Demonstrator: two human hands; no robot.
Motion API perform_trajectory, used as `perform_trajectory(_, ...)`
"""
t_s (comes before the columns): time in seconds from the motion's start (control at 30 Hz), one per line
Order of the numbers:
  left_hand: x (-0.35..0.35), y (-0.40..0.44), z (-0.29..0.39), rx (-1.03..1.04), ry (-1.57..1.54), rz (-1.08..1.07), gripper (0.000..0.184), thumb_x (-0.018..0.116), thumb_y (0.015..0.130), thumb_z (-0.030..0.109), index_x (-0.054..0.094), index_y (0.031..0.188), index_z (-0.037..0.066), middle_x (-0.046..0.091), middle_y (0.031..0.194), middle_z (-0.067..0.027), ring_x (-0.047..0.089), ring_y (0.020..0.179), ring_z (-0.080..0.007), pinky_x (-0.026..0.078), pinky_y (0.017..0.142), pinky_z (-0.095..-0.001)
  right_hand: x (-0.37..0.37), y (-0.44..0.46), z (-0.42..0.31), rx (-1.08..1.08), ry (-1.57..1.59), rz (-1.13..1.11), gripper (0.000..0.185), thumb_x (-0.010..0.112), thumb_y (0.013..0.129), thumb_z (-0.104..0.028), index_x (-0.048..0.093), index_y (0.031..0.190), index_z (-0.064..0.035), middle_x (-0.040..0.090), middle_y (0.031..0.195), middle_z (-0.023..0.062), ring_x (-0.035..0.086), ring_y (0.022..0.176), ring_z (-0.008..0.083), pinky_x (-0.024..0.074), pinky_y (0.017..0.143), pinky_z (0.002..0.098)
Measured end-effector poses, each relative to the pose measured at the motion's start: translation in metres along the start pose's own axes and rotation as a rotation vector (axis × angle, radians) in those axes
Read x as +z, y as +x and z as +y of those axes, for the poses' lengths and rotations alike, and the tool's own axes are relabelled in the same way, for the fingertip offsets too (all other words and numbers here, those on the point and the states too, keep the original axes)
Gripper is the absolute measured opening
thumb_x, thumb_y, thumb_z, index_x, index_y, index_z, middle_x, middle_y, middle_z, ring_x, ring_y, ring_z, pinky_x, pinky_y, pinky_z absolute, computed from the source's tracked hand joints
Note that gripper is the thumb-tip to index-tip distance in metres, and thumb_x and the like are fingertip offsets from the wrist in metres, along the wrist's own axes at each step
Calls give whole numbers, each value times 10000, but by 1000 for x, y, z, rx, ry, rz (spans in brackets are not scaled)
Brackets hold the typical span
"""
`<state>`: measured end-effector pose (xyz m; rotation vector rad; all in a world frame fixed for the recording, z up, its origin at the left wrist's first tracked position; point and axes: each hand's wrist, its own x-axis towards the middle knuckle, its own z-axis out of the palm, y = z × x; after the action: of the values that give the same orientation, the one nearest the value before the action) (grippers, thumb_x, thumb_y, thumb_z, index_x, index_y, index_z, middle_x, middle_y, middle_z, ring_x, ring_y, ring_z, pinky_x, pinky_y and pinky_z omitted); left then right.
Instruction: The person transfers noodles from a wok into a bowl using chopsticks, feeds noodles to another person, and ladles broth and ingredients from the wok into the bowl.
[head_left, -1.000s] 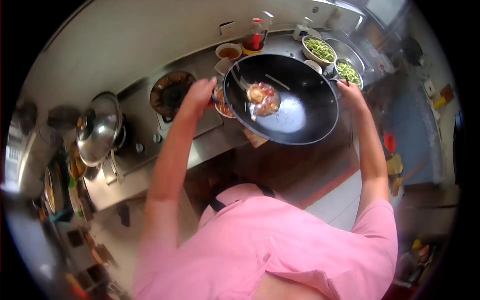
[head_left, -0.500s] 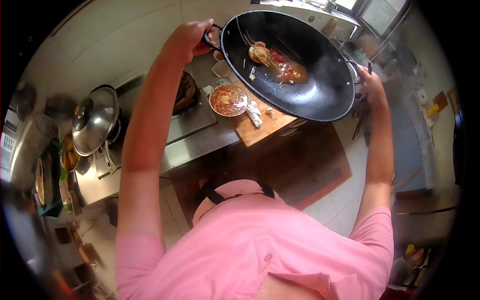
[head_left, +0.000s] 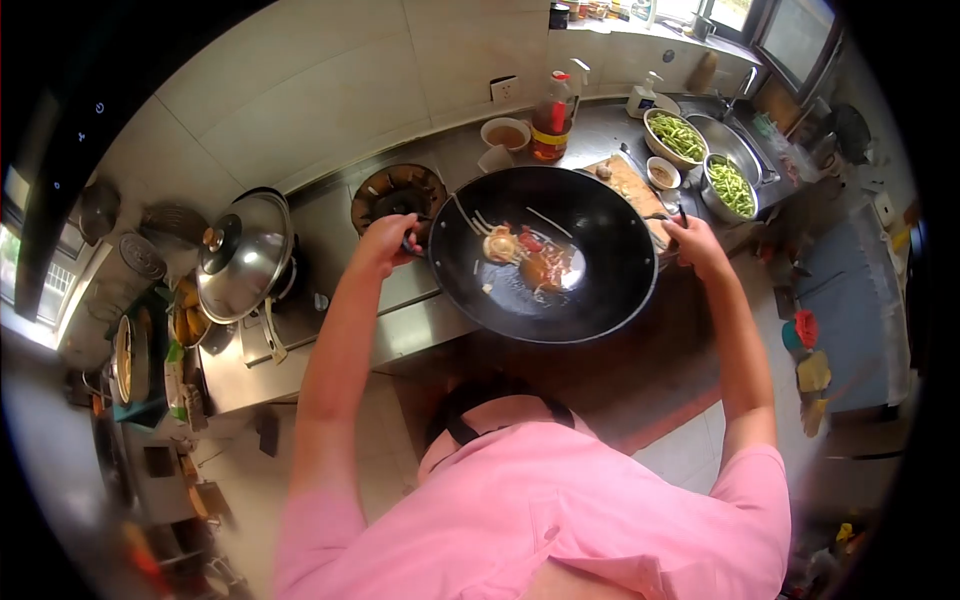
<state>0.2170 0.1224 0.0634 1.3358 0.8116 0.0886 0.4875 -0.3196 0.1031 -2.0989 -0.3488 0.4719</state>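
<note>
A large black wok (head_left: 610,225) is held up in front of me, over the counter's front edge. Inside lie a pale lump of food (head_left: 501,245), some red pieces, thin strands and a little reddish-brown liquid (head_left: 548,268). My left hand (head_left: 388,245) is closed around its left handle, close to the gas burner (head_left: 398,192). On the far side, my right hand (head_left: 696,246) grips the right handle. A thin dark stick pokes up beside those fingers; what it belongs to is unclear.
A lidded pot (head_left: 245,255) stands at left. Behind the wok are a bowl of brown liquid (head_left: 506,134), an oil bottle (head_left: 551,125) and a cutting board (head_left: 630,187). Two bowls of green beans (head_left: 674,140) sit near the sink (head_left: 735,140).
The wok has come down and left, and it is tilted less. The burner and green beans have come into view; the bowl of red food on the board is now hidden.
</note>
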Motion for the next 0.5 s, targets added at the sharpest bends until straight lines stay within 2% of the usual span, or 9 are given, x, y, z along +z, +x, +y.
perform_trajectory(0.1,-50,11,8,-13,24,82,176,534,877,285,550,860,111,526,631,9,558,583,-140,459,571,-324,50,27,-24,-37,-60,-75,268,616,826,-303,563,827,-40,520,633,6,464,455,97,389,370,247)
perform_trajectory(0.3,-146,56,40,-46,53,329,158,527,874,231,545,852,76,542,644,-54,553,595,-185,415,538,-353,164,111,-71,-41,-92,-123,320,617,817,-325,554,928,-31,554,718,37,542,597,137,466,435,287)
perform_trajectory(0.43,-213,114,52,-54,134,387,116,521,828,154,547,792,47,539,635,-89,522,559,-218,379,489,-368,240,152,-110,-88,-50,-86,315,614,815,-291,537,962,-24,517,658,62,492,490,152,452,412,296)
perform_trajectory(0.5,-246,147,47,-65,177,407,89,537,782,104,551,720,42,532,621,-102,513,547,-227,381,479,-372,266,168,-121,-73,-43,-102,334,615,803,-287,532,986,-19,539,687,76,510,491,177,463,414,307)
